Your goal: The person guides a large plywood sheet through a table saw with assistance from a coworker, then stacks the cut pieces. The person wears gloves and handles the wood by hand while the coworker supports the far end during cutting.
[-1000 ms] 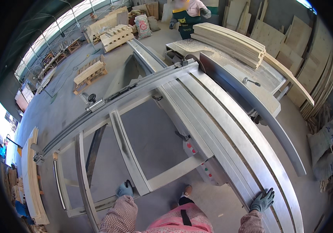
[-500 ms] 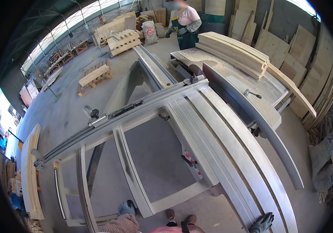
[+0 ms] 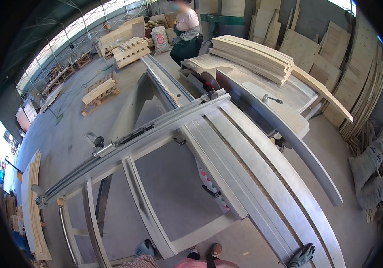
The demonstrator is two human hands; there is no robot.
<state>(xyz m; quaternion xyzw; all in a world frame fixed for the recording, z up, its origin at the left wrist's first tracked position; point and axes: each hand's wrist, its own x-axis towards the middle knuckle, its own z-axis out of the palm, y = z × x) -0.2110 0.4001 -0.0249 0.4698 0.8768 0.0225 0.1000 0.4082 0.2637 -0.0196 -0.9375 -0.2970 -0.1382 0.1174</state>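
Note:
A sliding table saw fills the middle of the view. My right hand (image 3: 302, 257), in a dark grey glove, lies on the near end of its slotted metal sliding table (image 3: 263, 172), fingers stretched over the surface. My left hand (image 3: 145, 248), in a blue-grey glove, is low beside the near end of a crossbar of the outrigger frame (image 3: 143, 201); its fingers are hidden, and I cannot tell if it touches the bar. Across the frame runs a long fence rail (image 3: 153, 125) with a stop clamp (image 3: 102, 145). The saw blade (image 3: 209, 78) stands at the far end, beside the rip fence (image 3: 285, 134).
A stack of wooden boards (image 3: 251, 56) lies on the dusty saw top beyond the rip fence. At the far side stands a co-worker (image 3: 187, 31). Pallets with timber (image 3: 99, 94) are on the floor at left; plywood sheets (image 3: 301, 49) lean on the right wall near white sacks (image 3: 370, 161).
The co-worker has turned and leans toward the far end of the saw. My view has shifted slightly, and my left hand sits a little lower. My right hand stays on the table.

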